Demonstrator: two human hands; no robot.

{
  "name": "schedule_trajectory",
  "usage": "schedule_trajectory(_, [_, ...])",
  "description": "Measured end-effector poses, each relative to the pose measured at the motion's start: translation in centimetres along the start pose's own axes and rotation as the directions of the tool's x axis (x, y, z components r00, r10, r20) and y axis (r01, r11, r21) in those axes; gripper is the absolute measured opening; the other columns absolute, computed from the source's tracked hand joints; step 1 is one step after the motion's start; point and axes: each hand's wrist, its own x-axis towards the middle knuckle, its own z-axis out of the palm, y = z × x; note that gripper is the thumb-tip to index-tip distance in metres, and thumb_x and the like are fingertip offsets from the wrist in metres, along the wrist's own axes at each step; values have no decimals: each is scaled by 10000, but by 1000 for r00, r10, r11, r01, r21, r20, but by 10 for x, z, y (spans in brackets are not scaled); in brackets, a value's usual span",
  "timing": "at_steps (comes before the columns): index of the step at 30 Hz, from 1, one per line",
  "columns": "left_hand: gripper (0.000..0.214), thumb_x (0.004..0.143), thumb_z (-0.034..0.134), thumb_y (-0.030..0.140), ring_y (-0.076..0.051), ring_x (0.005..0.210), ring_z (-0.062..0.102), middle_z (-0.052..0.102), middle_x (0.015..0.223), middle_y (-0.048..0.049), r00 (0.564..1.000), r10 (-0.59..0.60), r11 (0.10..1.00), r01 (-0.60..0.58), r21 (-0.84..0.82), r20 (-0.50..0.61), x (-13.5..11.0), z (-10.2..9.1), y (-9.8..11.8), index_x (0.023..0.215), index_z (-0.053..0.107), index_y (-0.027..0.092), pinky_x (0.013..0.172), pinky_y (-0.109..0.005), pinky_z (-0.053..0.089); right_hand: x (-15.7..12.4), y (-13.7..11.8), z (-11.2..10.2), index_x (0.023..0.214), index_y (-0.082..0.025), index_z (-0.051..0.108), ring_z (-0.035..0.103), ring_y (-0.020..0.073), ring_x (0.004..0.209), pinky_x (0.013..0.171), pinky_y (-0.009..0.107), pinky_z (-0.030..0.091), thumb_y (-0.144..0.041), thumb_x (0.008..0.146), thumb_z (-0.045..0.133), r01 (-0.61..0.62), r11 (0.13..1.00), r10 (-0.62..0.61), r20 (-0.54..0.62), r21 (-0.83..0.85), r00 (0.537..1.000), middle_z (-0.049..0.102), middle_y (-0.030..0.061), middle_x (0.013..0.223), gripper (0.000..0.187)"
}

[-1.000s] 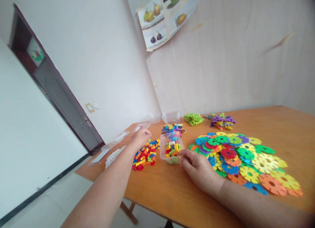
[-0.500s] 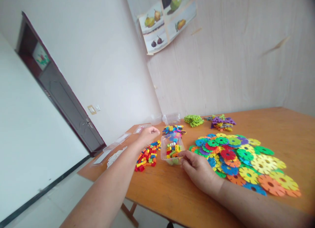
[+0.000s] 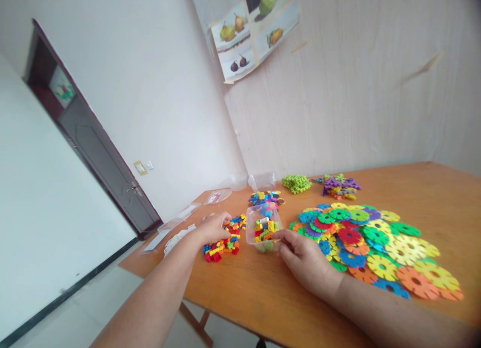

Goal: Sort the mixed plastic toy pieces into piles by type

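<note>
A small clear plastic box (image 3: 251,227) partly filled with little coloured blocks stands on the wooden table (image 3: 255,293). My right hand (image 3: 302,257) grips the box's near right corner with thumb and fingers. To the box's left lies a loose pile of small red, yellow, blue and orange blocks (image 3: 225,240). My left hand (image 3: 212,227) rests on the left side of that pile with its fingers curled down over the blocks; what is under them is hidden.
A wide spread of large coloured flower-shaped discs (image 3: 372,240) lies right of the box. Behind are a small block heap (image 3: 266,197), green pieces (image 3: 296,182), purple and yellow pieces (image 3: 340,185), an empty clear tub (image 3: 261,179) and clear lids (image 3: 176,218) by the left edge.
My left hand has dropped from above the far end of the block pile, back and down onto the pile's left side. The right hand and the box have stayed put.
</note>
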Motion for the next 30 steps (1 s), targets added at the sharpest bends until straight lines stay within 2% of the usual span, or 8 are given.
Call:
schedule_trajectory(3, [483,636,704,270,-242,1090,592,685,1125,-8,1000,18,1000,-18,4,18,1,4,-1,1111,626,307,849,-275,448,0,0,0,1025,-193,673,614,178,737,685,279,459,-293,895,454,6,1000,-6,-3,-3,1000,680,26,809,274])
schedule_trajectory(12, [447,643,696,254,-243,1077,600,707,1096,3,1000,14,999,-14,29,-19,7,8,-3,1082,638,316,890,-312,414,1,3,2,1034,-202,679,623,179,745,673,276,462,-277,880,463,-6,1000,6,0,2,1000,696,25,826,276])
schedule_trajectory(20, [420,657,679,232,-238,1073,601,698,1096,-9,996,17,999,-21,-45,-86,7,2,3,1073,637,277,911,-318,441,0,3,1,1044,-205,667,620,178,755,675,279,456,-276,892,448,5,1000,-5,1,-8,1000,689,23,834,275])
schedule_trajectory(24, [431,682,675,242,-225,1103,599,667,1172,-47,989,41,976,-71,-207,-145,6,-10,17,1108,613,221,960,-325,449,0,2,1,1014,-203,666,619,176,759,677,277,454,-280,898,440,8,1000,-8,4,-15,1000,687,24,835,266])
schedule_trajectory(27, [436,721,640,232,-214,1133,588,638,1213,-67,981,99,927,-153,-343,-169,4,-19,37,1151,583,192,958,-319,463,1,2,2,1011,-204,666,613,173,741,673,276,454,-292,899,439,9,1000,-9,0,-14,1000,679,21,809,268])
schedule_trajectory(30, [397,743,643,251,-208,1151,574,632,1210,-53,961,164,890,-241,-387,-221,0,-25,58,1133,594,195,989,-321,448,1,4,3,1017,-204,668,608,173,716,654,273,453,-300,896,444,-1,1000,1,-1,-9,1000,671,19,781,272])
